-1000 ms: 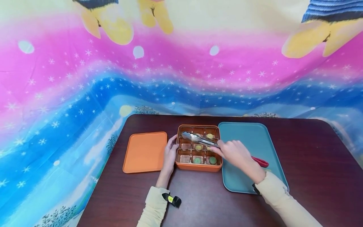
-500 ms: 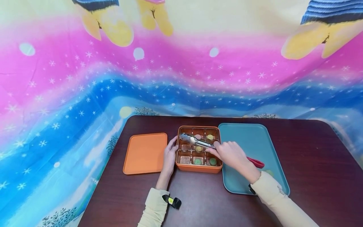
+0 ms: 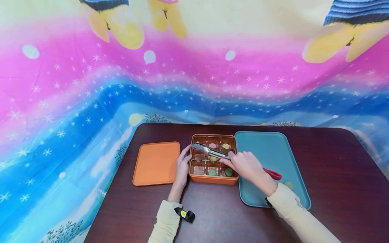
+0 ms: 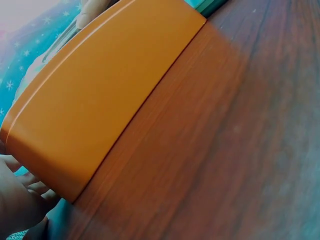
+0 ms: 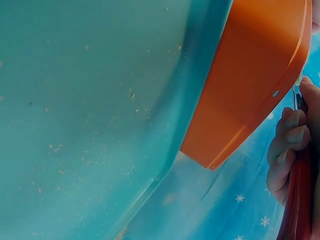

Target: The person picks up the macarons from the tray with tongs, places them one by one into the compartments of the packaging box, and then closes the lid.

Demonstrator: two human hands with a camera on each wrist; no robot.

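In the head view my right hand [image 3: 247, 165] grips a pair of metal tongs [image 3: 209, 151] with a red handle [image 3: 272, 174]. The tong tips are over the back left compartment of an orange box [image 3: 212, 180]; whether anything is between them I cannot tell. My left hand [image 3: 181, 167] rests along the box's left side. The divided box holds round cookie-like pieces: a pink one [image 3: 212, 145], a yellow one [image 3: 226, 146] and green ones [image 3: 228, 172]. The tongs partly cover the middle row. In the right wrist view curled fingers [image 5: 290, 135] wrap the red handle.
A teal tray [image 3: 264, 145] with crumbs stands against the box's right side, bearing a yellow-green piece [image 3: 288, 185] beside the right sleeve. An orange lid [image 3: 156, 163] lies left on the dark wooden table [image 3: 340, 168]. A printed cloth [image 3: 194, 74] hangs behind.
The right hand and tongs have shifted slightly left, baring more of the pink piece and the piece on the tray. The left hand stays at the box.
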